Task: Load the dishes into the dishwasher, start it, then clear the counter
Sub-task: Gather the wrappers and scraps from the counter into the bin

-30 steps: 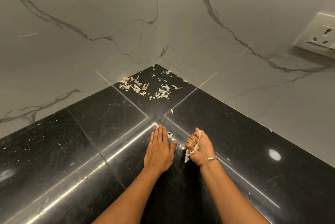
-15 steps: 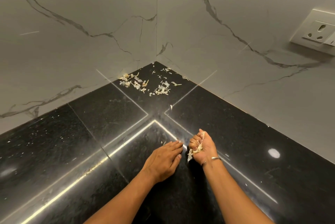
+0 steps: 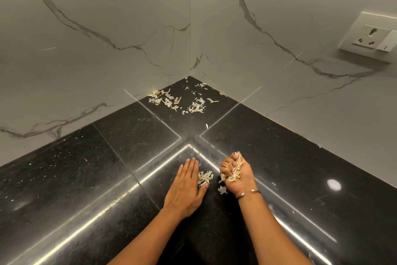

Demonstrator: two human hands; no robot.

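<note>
My left hand [image 3: 186, 187] lies flat on the black granite counter [image 3: 90, 170], fingers together, its edge against a small heap of pale garlic peels [image 3: 204, 177]. My right hand [image 3: 236, 173] is closed into a fist on a bunch of the same peels, which stick out above and below the fingers; a thin bangle circles that wrist. One loose peel [image 3: 222, 189] lies just below the fist. More scattered peels [image 3: 178, 101] lie far back in the counter's corner.
Grey-veined marble walls [image 3: 107, 39] meet at the corner behind the counter. A white wall socket [image 3: 371, 38] sits on the right wall. Bright reflections of lights streak the polished counter.
My left hand has swept back from a sideways pose to lie straight, and a small heap of peels now shows beside it. The right fist has stayed closed on its peels.
</note>
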